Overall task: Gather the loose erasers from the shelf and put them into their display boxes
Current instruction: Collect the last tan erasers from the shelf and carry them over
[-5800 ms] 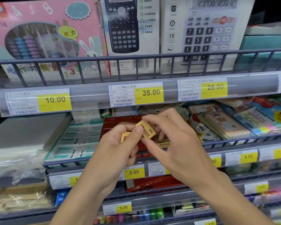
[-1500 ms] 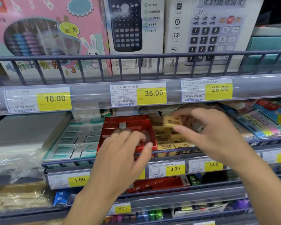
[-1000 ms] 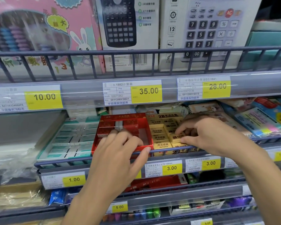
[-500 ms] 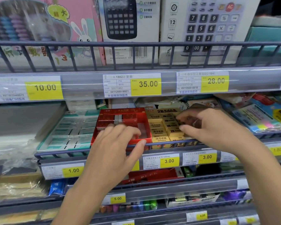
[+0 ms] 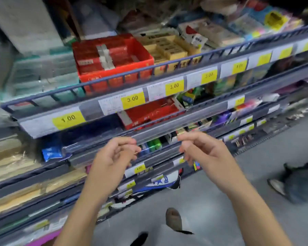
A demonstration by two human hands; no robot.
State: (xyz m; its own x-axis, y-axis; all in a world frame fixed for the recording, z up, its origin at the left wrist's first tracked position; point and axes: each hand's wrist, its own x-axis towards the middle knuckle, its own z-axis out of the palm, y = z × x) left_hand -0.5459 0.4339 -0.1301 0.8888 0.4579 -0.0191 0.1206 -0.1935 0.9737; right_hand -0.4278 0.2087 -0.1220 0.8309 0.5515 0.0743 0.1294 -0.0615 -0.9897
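My left hand (image 5: 112, 157) and right hand (image 5: 201, 151) hang in front of the lower shelves, well below the eraser shelf (image 5: 114, 80) and apart from each other. Both have loosely curled fingers and hold nothing that I can see. The picture is smeared, so small details are lost.

Up on the shelf, the red box (image 5: 112, 57) sits behind the rail, with a few pale erasers (image 5: 105, 57) lined down its middle and much bare floor on each side. Just beside it to the right, touching it, the tan box (image 5: 169, 48) is packed with yellow erasers (image 5: 167, 47). A green box (image 5: 43, 71) of flat packets lies to the left of the red one. Yellow price tags (image 5: 132, 100) run along the rail. Below my arms I see grey floor (image 5: 212, 201) and a shoe (image 5: 173, 219).
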